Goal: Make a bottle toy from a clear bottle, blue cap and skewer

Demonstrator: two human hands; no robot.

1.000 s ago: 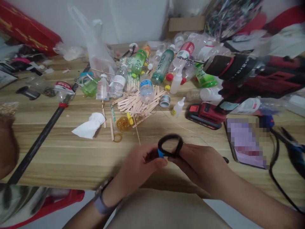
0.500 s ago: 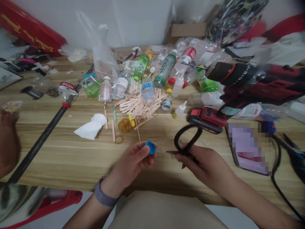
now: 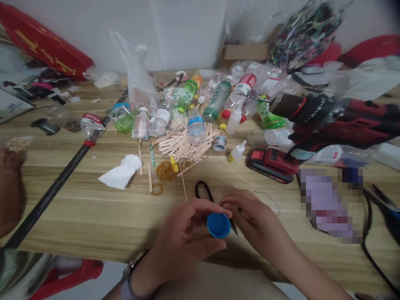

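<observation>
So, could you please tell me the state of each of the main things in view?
Left hand: closed on the blue cap
Blue cap: hollow side showing
Right hand: closed on the scissors
Scissors: held; cannot tell whether the blades are open
Drill: upright on its battery, bit fitted
Wooden sticks: loose pile
Rubber bands: bunched together
Tissue: crumpled
Dropper bottle: nozzle up
Phone: lying flat

From here I see a round bright-blue plastic bottle cap (image 3: 218, 225), held by the rim, tilted, hollow inside in plain view. Also a pair of black-handled scissors (image 3: 209, 192), held too, slanting: handle loop beyond the cap and off to its left, dark pointed tip just right of it. Scissors' middle hidden; can't tell blade spread.
</observation>
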